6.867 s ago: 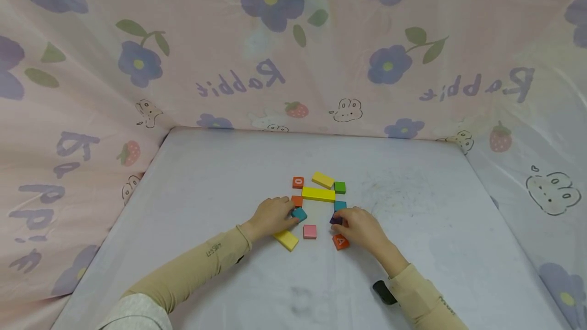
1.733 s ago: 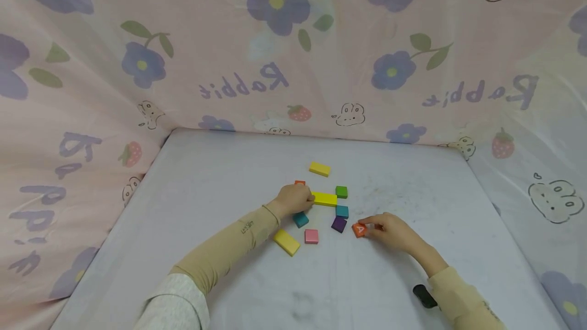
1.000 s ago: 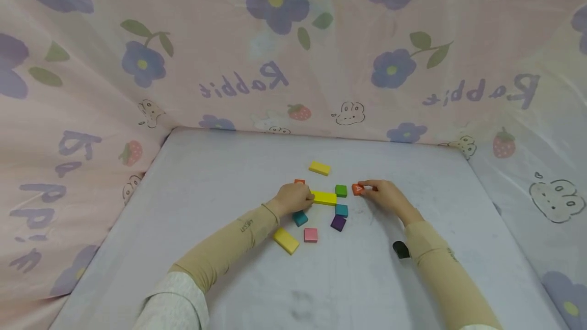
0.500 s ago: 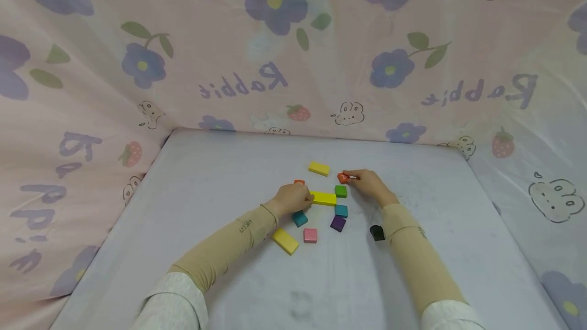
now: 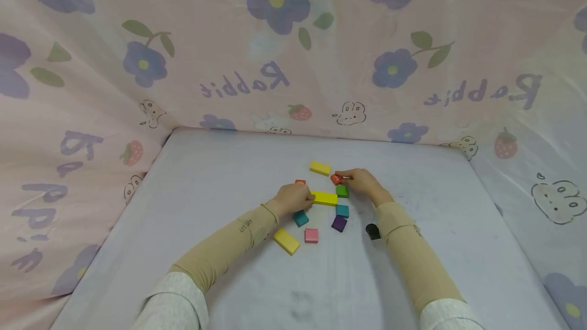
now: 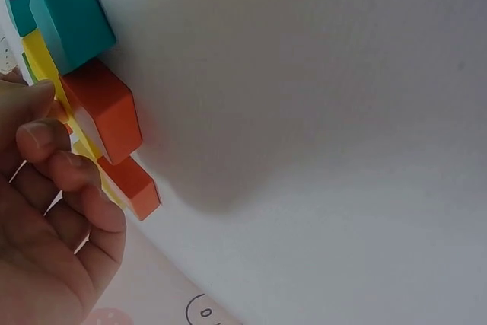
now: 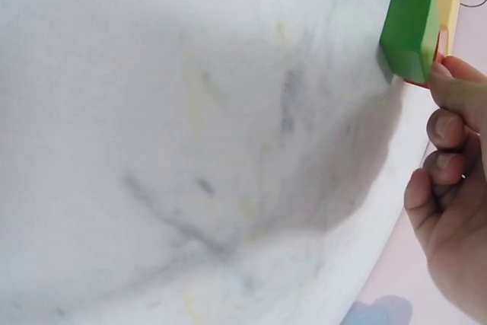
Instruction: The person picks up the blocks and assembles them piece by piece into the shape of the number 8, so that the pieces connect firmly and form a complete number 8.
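Note:
In the head view my left hand is at the left end of the long yellow block, overlapping it. Its fingers are loosely bent, with a gap between thumb and index finger, and no block shows in its grasp. Beside it in the left wrist view are two orange blocks, a nearer one and a farther one, and a teal block. My right hand pinches the orange letter block between thumb and fingertips, right behind the green block.
A teal block and a purple block lie in front of the long yellow one. Nearer are a pink block and a yellow block; another yellow block lies behind. A printed curtain borders the table.
My right hand has carried the orange letter block from beside the purple block, away and then leftward, to behind the green block. My left hand has stayed put for the last couple of seconds.

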`<action>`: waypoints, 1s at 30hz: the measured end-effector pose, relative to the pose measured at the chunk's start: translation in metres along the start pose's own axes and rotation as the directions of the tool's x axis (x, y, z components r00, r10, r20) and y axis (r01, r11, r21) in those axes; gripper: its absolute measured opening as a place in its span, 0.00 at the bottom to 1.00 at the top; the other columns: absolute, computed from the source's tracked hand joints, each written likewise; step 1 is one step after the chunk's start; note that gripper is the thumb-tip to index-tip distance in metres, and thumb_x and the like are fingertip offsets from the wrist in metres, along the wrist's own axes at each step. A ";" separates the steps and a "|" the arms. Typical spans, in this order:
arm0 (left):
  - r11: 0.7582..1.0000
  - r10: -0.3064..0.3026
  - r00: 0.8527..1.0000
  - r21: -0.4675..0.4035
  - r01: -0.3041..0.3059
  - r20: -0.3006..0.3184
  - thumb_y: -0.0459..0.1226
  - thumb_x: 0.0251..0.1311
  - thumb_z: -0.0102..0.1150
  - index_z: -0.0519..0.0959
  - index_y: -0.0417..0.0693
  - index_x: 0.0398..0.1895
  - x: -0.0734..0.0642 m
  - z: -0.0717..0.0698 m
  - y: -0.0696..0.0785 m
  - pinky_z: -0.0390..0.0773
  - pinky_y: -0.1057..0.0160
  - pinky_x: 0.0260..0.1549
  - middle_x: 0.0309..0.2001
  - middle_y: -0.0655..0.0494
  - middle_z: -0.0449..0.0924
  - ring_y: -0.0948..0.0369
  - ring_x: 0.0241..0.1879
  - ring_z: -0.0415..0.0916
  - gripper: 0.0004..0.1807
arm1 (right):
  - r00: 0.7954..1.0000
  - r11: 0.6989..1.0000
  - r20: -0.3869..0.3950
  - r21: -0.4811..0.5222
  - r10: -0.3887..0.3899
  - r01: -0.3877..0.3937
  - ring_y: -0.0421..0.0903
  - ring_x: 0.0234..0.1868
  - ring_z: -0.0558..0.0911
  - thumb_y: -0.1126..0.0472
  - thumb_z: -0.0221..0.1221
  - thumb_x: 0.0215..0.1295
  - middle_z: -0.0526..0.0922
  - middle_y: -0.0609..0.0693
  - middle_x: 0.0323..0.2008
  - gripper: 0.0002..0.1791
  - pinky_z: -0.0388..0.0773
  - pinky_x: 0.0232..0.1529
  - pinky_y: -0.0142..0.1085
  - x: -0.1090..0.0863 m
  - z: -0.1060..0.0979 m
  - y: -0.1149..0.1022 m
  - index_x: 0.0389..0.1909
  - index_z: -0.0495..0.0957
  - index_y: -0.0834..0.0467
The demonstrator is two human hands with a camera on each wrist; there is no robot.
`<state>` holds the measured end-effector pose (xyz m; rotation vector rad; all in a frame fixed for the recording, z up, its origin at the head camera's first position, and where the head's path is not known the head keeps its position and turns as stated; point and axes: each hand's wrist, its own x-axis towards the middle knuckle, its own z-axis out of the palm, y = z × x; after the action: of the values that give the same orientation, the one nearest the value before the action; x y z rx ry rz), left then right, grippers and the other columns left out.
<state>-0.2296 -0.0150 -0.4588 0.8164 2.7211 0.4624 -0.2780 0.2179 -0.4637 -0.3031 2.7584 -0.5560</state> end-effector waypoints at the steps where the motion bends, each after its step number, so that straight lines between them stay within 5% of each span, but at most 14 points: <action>1: 1.000 -0.002 1.000 -0.002 0.002 -0.003 0.42 0.61 0.56 0.81 0.51 0.48 0.000 0.000 0.000 0.63 0.74 0.18 0.41 0.58 0.84 0.69 0.19 0.64 0.14 | 1.000 1.000 0.001 -0.012 -0.009 0.009 0.54 0.52 0.74 0.58 0.50 0.68 0.73 0.61 0.60 0.20 0.65 0.62 0.53 0.000 -0.001 -0.001 0.61 0.71 0.49; 8: 0.994 0.041 0.999 0.099 -0.038 -0.032 0.42 0.63 0.55 0.84 0.50 0.43 0.000 0.003 0.002 0.58 0.73 0.16 0.19 0.60 0.69 0.68 0.17 0.60 0.12 | 1.000 0.999 0.021 -0.046 -0.004 0.005 0.57 0.59 0.72 0.58 0.50 0.69 0.73 0.60 0.61 0.20 0.63 0.63 0.54 -0.002 -0.003 -0.004 0.61 0.71 0.48; 15: 0.962 0.114 0.987 0.259 -0.082 -0.109 0.41 0.60 0.58 0.86 0.55 0.37 0.001 0.007 0.000 0.75 0.67 0.29 0.32 0.60 0.84 0.67 0.23 0.70 0.08 | 1.000 0.998 0.029 -0.068 -0.003 0.005 0.58 0.62 0.71 0.58 0.50 0.69 0.73 0.59 0.61 0.20 0.63 0.63 0.54 0.002 -0.001 -0.005 0.61 0.71 0.47; 19: 0.968 0.115 0.982 0.239 -0.077 -0.150 0.40 0.59 0.58 0.86 0.55 0.36 0.003 0.010 -0.001 0.77 0.64 0.36 0.34 0.61 0.86 0.67 0.25 0.73 0.08 | 0.999 0.997 0.035 -0.070 0.018 -0.016 0.57 0.60 0.72 0.57 0.50 0.69 0.73 0.59 0.61 0.20 0.63 0.63 0.54 0.003 -0.001 -0.005 0.61 0.71 0.46; 30: 0.974 0.126 0.964 0.212 -0.076 -0.235 0.35 0.56 0.58 0.87 0.51 0.32 0.008 0.010 0.000 0.77 0.65 0.36 0.31 0.60 0.86 0.65 0.28 0.78 0.08 | 0.999 0.998 0.030 -0.061 0.032 -0.030 0.57 0.60 0.71 0.57 0.49 0.70 0.72 0.59 0.62 0.20 0.63 0.63 0.55 0.001 0.000 -0.005 0.62 0.69 0.46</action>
<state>-0.2330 -0.0080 -0.4697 1.0161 3.0043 0.3315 -0.2784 0.2133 -0.4621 -0.2797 2.7491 -0.4576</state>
